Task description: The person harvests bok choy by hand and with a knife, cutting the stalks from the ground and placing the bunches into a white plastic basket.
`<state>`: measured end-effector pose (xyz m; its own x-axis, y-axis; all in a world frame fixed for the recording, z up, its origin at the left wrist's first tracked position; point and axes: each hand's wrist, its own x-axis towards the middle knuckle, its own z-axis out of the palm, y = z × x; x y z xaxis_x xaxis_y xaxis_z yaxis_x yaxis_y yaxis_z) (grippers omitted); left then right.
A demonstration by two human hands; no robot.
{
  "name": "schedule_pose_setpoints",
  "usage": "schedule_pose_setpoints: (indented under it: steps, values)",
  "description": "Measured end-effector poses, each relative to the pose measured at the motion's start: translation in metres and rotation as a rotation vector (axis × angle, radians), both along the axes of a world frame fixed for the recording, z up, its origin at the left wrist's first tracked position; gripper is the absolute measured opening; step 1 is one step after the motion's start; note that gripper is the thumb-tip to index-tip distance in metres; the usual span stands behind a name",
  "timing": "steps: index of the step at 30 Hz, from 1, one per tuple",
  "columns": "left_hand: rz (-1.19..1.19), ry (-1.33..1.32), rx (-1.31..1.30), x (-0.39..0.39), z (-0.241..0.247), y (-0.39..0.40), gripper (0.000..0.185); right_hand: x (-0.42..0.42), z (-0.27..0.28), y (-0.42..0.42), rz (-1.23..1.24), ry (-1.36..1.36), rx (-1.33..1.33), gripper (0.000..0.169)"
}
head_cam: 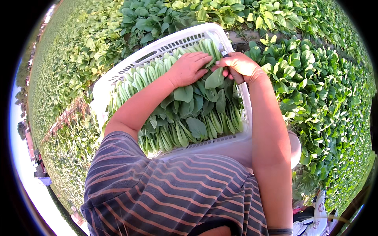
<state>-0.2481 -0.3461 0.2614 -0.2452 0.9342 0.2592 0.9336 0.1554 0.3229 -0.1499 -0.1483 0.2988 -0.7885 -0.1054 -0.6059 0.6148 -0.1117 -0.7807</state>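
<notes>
A white plastic crate (161, 48) in front of me holds leafy greens that look like bok choy. Their pale stems (150, 72) stand in a packed row along the far side, and more stems (172, 137) line the near side. Dark green leaves (189, 103) overlap in the middle. My left hand (190, 67) lies on the greens, thumb apart from the fingers; what is under the palm is hidden. At the crate's right end, my right hand (237, 66) grips a knife by its dark handle (236, 76). Its fingertips touch a loose-looking leaf (214, 79).
Rows of leafy plants (298, 67) grow close on the right, and more (165, 19) stand beyond the crate. A strip of bare soil (248, 37) runs past its far right corner. White sacks or bags (317, 214) lie at the lower right.
</notes>
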Motion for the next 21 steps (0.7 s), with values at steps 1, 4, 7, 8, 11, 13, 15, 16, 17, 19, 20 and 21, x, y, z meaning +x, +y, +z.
schedule_pose_setpoints:
  steps: [1,4,7,8,11,13,15,16,17,19,20,21]
  values:
    - [-0.033,-0.001,-0.144,0.009,-0.016,0.005,0.04,0.004,0.001,0.006,-0.063,0.02,0.002,0.025]
    - [0.109,0.196,-0.243,0.034,-0.028,0.001,0.04,0.003,0.049,0.007,-0.276,0.21,0.022,0.02]
    - [0.067,0.304,-0.185,0.042,-0.037,0.007,0.044,0.051,0.128,0.03,-0.574,0.425,-0.007,0.022]
    - [0.037,0.302,-0.168,0.04,-0.036,0.007,0.044,0.08,0.148,0.039,-0.619,0.519,0.143,0.021]
    - [0.03,0.134,-0.094,0.022,-0.031,-0.004,0.046,0.204,0.186,0.064,-0.805,0.621,0.643,0.017]
    - [0.052,-0.228,0.016,0.015,-0.029,-0.001,0.047,0.306,0.16,0.085,-1.084,0.525,0.78,0.016]
    - [0.219,-0.38,0.22,0.013,-0.013,0.006,0.044,0.397,0.103,0.091,-1.262,0.117,0.798,0.014]
    - [0.228,-0.344,0.283,0.017,-0.002,0.014,0.043,0.444,0.062,0.086,-1.18,-0.275,0.786,0.019]
    - [0.234,-0.314,0.345,0.02,0.009,0.024,0.042,0.488,0.014,0.065,-1.009,-0.458,0.849,0.022]
    - [0.216,-0.402,0.31,0.051,0.037,0.064,0.039,0.541,-0.042,0.011,-0.92,-0.629,0.586,0.026]
    - [0.128,-0.364,0.259,0.075,0.055,0.087,0.035,0.553,-0.061,-0.011,-0.978,-0.665,0.449,0.027]
    - [0.035,-0.32,0.228,0.087,0.062,0.107,0.03,0.554,-0.075,-0.027,-1.021,-0.663,0.383,0.027]
